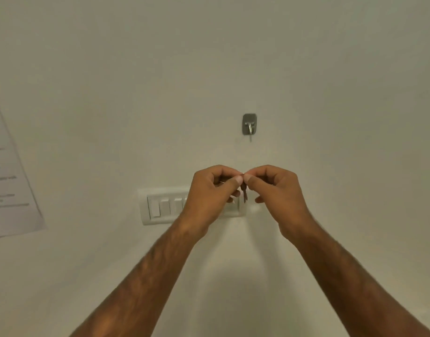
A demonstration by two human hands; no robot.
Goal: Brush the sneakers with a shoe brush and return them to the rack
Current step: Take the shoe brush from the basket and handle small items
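A: Left grip [214,188], right grip [274,188]: pinching one small dark strip [244,193] below hook [250,124].
B: Sneakers, brush, rack?
A: Out of view. Looks like a side step. Next: free both grips, look down, find sneakers.

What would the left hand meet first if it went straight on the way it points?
Probably the switch panel on the wall behind the left hand, which pinches a small brown strip; depth is unclear.
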